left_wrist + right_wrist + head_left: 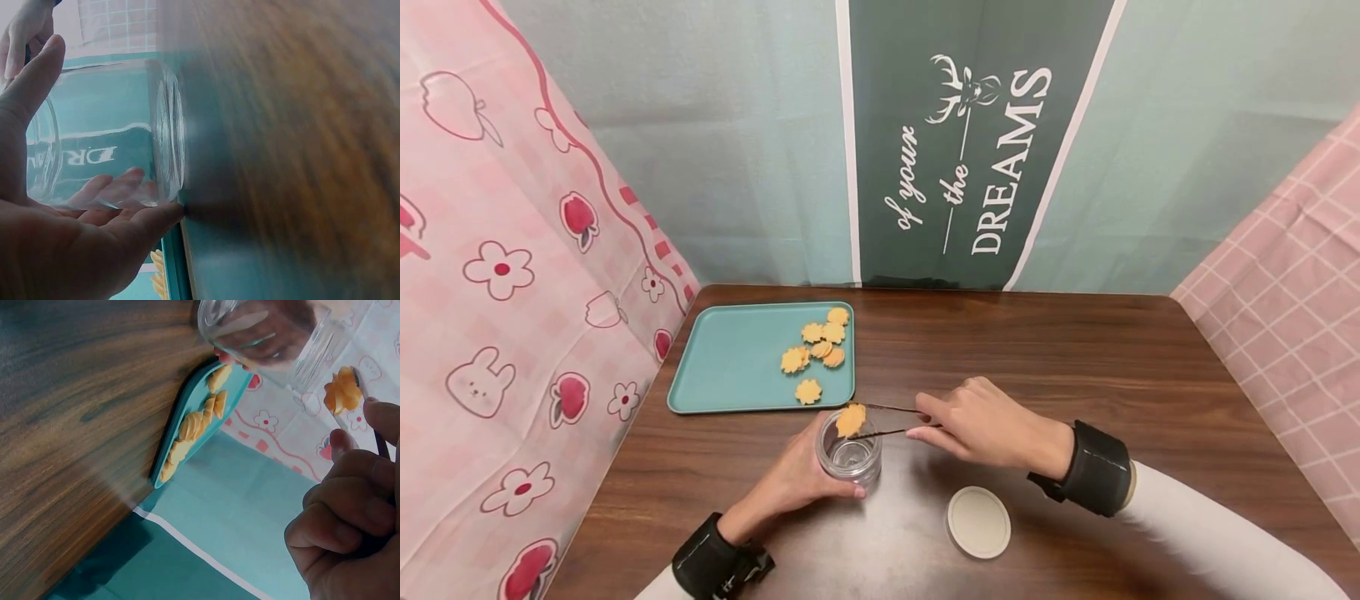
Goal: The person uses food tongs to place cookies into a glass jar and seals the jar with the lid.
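Note:
My left hand (801,479) grips a clear glass jar (848,454) standing on the wooden table; in the left wrist view the jar (106,134) lies against my palm and fingers (112,187). My right hand (985,425) pinches thin dark tongs (887,421), whose tips clamp an orange flower-shaped cookie (851,419) right over the jar's mouth. The right wrist view shows that cookie (342,390) beside the jar (281,337), with my curled fingers (344,512) on the tongs. The jar looks empty.
A teal tray (730,362) at the back left holds several more orange cookies (820,343). A round white lid (978,522) lies on the table near the front, right of the jar. Patterned pink cloth hangs along both sides; a green banner covers the back wall.

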{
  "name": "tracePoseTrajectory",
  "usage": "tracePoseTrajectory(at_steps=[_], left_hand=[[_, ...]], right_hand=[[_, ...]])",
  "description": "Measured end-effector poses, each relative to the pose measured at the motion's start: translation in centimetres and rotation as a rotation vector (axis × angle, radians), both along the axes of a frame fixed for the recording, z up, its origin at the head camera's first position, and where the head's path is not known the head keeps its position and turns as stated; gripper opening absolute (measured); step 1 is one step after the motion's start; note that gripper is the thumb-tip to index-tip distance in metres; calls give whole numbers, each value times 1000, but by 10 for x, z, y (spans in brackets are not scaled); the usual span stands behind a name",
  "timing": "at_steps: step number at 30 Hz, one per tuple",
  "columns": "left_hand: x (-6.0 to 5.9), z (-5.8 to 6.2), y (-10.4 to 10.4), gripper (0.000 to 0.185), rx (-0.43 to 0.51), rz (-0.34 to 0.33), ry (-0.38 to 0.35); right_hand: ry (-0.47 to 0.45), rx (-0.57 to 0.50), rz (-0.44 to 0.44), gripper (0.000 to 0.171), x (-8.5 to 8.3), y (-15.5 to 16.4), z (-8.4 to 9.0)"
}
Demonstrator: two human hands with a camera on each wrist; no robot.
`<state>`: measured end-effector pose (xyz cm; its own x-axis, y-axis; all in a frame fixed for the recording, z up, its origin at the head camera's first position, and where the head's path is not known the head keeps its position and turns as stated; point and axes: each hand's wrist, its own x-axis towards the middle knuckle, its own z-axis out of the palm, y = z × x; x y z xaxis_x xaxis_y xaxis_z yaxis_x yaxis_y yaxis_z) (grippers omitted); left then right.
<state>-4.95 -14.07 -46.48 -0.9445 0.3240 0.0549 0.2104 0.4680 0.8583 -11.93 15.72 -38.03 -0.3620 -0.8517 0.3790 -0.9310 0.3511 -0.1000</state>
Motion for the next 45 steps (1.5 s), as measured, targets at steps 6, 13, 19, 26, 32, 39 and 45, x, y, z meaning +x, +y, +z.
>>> tracePoseTrajectory(at_steps=[6,13,19,26,32,39,45], left_hand=[[0,1,1,106,-8,8,6],[1,2,2,107,-5,11,-5],[1,1,2,105,10,2,-7],[1,1,2,101,10,3,3],[1,0,1,101,24,-5,-2],[0,-1,0,100,45,-20,0],[0,0,1,101,38,-15,-14]], right_hand=[[7,19,15,37,3,-1,2],[3,24,23,38,4,0,2],[15,41,7,39,6,0,-1],[23,53,4,41,6,-1,-4],[-6,70,-18,41,5,-1,-2],[-46,80,-33,41,3,-2,0],[-25,70,-38,40,3,-3,2]])
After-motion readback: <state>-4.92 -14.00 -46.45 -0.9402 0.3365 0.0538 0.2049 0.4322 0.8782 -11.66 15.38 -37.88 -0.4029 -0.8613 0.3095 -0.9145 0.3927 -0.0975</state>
